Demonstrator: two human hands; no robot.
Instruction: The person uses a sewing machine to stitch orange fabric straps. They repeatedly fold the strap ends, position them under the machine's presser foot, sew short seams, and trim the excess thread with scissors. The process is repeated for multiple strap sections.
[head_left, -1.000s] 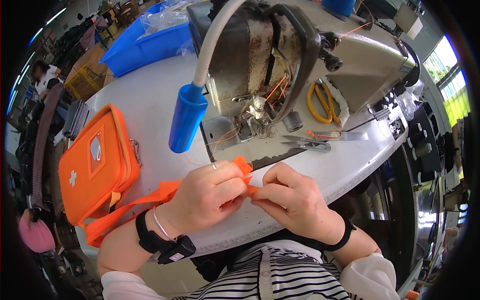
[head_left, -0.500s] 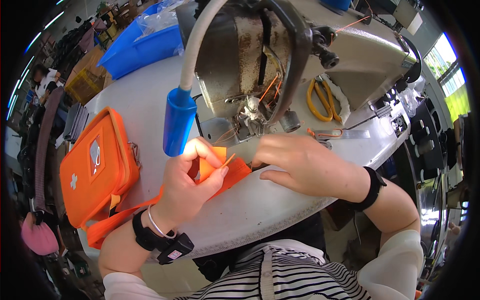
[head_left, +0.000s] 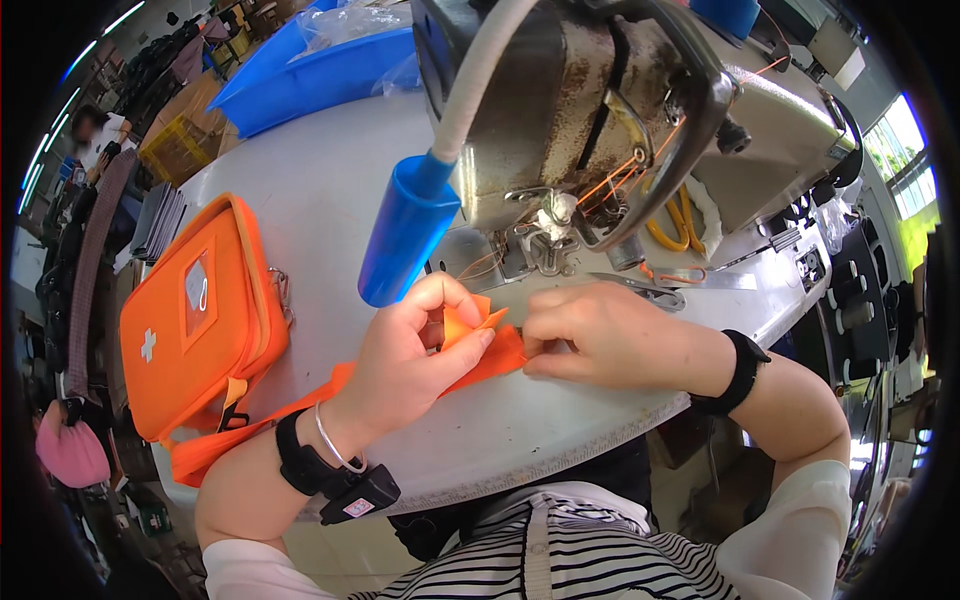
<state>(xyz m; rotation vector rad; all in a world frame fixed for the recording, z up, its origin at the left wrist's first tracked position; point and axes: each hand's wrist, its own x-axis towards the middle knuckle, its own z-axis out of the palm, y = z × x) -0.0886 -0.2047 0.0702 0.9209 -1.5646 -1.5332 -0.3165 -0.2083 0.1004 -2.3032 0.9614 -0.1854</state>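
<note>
My left hand (head_left: 420, 350) pinches a folded orange fabric piece (head_left: 466, 322) between thumb and fingers. Under it an orange strap (head_left: 245, 437) runs from the lower left to the centre. At that strap's right end, my right hand (head_left: 590, 340) has its fingers closed on the fabric edge, fingertips partly hidden. On the left lies an orange zipped bag (head_left: 185, 345) with a white cross and a metal clip (head_left: 283, 295). Just beyond my hands stands a sewing machine (head_left: 560, 110) threaded in orange, with a blue cylinder (head_left: 405, 228) on a pale hose hanging in front.
Scissors (head_left: 640, 292), a metal ruler (head_left: 725, 279) and yellow-handled pliers (head_left: 680, 228) lie by the machine on the worktable (head_left: 560, 420). A blue bin (head_left: 260, 100) holds plastic bags. A co-worker (head_left: 95, 140) is at the far left. Spools (head_left: 852, 315) stand at the right.
My left hand has lifted the folded piece away from where both hands pinched it. My right hand moved up, then its fingers closed at the strap's end. The view has shifted slightly.
</note>
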